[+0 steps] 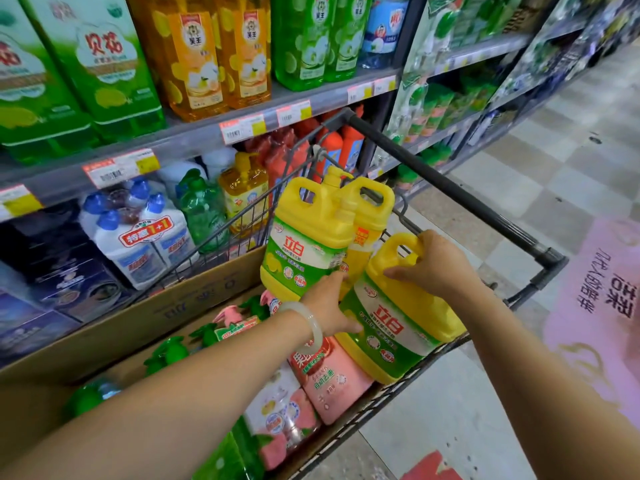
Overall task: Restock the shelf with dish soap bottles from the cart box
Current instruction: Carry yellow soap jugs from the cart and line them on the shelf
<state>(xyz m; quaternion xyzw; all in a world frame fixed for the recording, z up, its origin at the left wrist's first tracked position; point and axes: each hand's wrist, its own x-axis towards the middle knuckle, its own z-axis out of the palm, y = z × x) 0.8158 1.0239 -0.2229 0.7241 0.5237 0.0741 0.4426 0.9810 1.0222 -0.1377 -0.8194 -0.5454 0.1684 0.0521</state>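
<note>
Three yellow dish soap jugs stand at the cart's handle end. My right hand (pixel 434 263) grips the handle of the nearest jug (pixel 398 327), which tilts toward me. My left hand (pixel 329 306), a pale bangle on its wrist, reaches between the jugs, its fingers touching the near jug's label and the base of the upright jug (pixel 308 237). A third jug (pixel 369 216) stands behind them. The cardboard box (pixel 194 299) in the cart (pixel 450 188) holds pink (pixel 332 382) and green-capped (pixel 166 351) bottles.
The shelf (pixel 194 133) on the left carries green, orange and yellow soap bottles above, and white, green and red bottles below (pixel 138 233). Price tags line its edges. More shelving runs back on the right. A pink floor sticker (pixel 602 306) lies on the tiled aisle.
</note>
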